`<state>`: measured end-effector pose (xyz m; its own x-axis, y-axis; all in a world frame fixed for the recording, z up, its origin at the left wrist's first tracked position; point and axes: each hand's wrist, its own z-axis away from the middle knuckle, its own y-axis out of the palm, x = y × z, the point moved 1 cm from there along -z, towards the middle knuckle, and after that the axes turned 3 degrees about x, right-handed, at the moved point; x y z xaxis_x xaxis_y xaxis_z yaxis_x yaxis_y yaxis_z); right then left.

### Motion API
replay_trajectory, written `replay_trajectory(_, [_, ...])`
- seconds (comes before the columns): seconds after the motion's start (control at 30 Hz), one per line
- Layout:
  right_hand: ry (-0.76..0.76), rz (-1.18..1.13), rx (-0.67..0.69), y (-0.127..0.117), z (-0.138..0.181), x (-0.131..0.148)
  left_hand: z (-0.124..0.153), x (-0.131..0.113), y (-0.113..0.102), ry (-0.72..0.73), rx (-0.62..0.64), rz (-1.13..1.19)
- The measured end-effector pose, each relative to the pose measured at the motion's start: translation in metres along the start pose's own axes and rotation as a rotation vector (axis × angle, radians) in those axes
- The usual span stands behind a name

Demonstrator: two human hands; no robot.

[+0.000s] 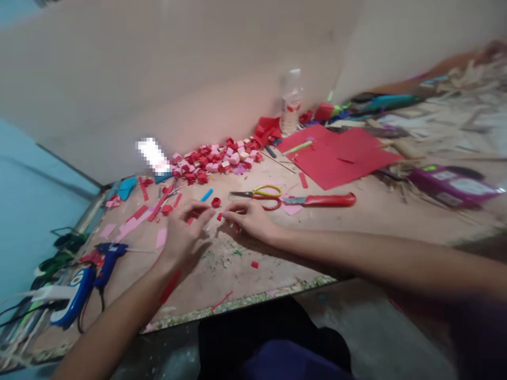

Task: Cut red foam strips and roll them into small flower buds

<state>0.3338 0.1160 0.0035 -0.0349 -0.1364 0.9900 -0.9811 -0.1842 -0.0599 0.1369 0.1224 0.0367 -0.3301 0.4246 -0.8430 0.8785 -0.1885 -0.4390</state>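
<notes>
In the middle of the worktable both hands are close together. My right hand (250,219) has thumb and fingertips pinched at a small red paper piece (219,217). My left hand (187,228) is curved just left of it, its thumb tip near the piece and its fingers slightly apart, with no held thing visible. A small red folded paper ring (216,202) lies just beyond the fingertips. Scissors (257,193) with yellow and red handles lie behind my right hand, beside a red-handled knife (328,200). A red paper scrap (254,264) rests nearer the front edge.
Against the wall lies a heap of red and pink folded paper pieces (217,158). A plastic bottle (291,103) stands behind red paper sheets (340,155). A blue glue gun (109,261) is at left. A purple package (455,186) and pale scraps (447,116) fill the right.
</notes>
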Motion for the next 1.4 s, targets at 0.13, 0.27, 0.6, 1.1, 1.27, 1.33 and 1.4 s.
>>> replay_trajectory(0.13, [0.007,0.055,0.051,-0.002,0.000,0.003,0.002,0.015,0.009,-0.268,0.079,0.294])
replay_trajectory(0.27, [0.029,0.078,0.065,-0.001,0.001,0.007,0.002,0.024,0.014,-0.410,0.070,0.454])
replay_trajectory(0.6, [0.100,-0.013,0.174,-0.003,0.001,0.008,0.000,0.042,0.013,-0.268,0.052,0.504])
replay_trajectory(1.1, [0.089,0.048,0.226,-0.002,0.002,0.004,-0.002,0.040,0.014,-0.269,0.046,0.485])
replay_trajectory(1.27, [0.076,0.070,0.183,-0.001,0.002,0.005,0.002,0.044,0.014,-0.134,0.013,0.290])
replay_trajectory(1.33, [0.068,0.073,0.171,0.000,0.002,0.005,0.005,0.041,0.013,-0.018,-0.005,0.148])
replay_trajectory(1.4, [0.053,0.087,0.169,0.000,0.002,0.005,0.007,0.037,0.012,0.067,-0.003,0.024])
